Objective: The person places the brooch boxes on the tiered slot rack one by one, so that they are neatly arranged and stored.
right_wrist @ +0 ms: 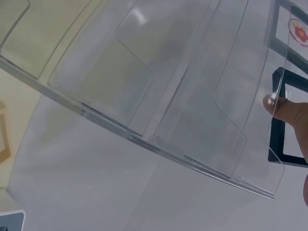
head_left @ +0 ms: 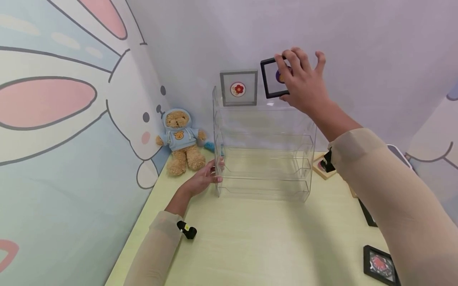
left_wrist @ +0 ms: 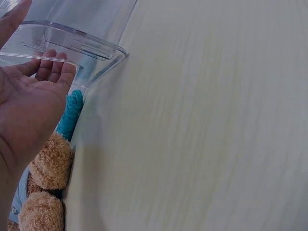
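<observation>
A clear acrylic tiered rack (head_left: pixel 262 178) stands on the pale table. My left hand (head_left: pixel 202 178) grips its left side panel low down; in the left wrist view the fingers (left_wrist: pixel 55 67) curl at the panel's edge. Up at the top tier, my right hand (head_left: pixel 304 81) holds a black square display frame (head_left: pixel 264 80) with a purple round piece inside, partly hidden by the fingers. Its thumb (right_wrist: pixel 284 108) lies across the black frame's border in the right wrist view. To its left, a grey display frame (head_left: pixel 239 89) with a red flower badge stands upright on the top tier.
A teddy bear (head_left: pixel 180 135) in a blue hoodie sits left of the rack, near a bright blue item (head_left: pixel 210 147). Right of the rack lie a wooden frame (head_left: pixel 323 169) and a black frame (head_left: pixel 381 264) with a red piece. Walls stand behind and at the left.
</observation>
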Action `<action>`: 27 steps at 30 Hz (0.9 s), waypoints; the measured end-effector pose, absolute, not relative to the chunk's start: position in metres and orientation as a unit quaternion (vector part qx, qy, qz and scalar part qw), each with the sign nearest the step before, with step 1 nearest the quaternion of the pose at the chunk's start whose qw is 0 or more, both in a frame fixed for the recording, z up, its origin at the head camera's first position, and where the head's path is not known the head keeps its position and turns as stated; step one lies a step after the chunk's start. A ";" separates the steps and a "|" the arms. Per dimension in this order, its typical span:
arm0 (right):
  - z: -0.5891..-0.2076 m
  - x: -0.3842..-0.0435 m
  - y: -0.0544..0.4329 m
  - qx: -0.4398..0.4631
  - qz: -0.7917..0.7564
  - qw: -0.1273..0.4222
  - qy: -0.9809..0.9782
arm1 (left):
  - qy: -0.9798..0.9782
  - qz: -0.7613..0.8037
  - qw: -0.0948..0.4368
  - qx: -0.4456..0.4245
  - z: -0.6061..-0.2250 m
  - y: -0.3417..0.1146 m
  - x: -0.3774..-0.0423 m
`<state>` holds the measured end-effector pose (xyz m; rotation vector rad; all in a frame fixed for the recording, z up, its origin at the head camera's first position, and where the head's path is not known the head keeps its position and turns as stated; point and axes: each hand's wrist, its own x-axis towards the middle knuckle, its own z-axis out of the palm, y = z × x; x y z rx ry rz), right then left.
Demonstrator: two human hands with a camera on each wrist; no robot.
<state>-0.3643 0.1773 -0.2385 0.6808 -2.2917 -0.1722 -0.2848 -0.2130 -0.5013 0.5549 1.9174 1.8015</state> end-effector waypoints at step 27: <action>-0.230 -0.369 0.177 0.279 -0.083 0.259 -0.921 | 0.701 0.647 0.231 0.192 -0.506 -0.214 -0.286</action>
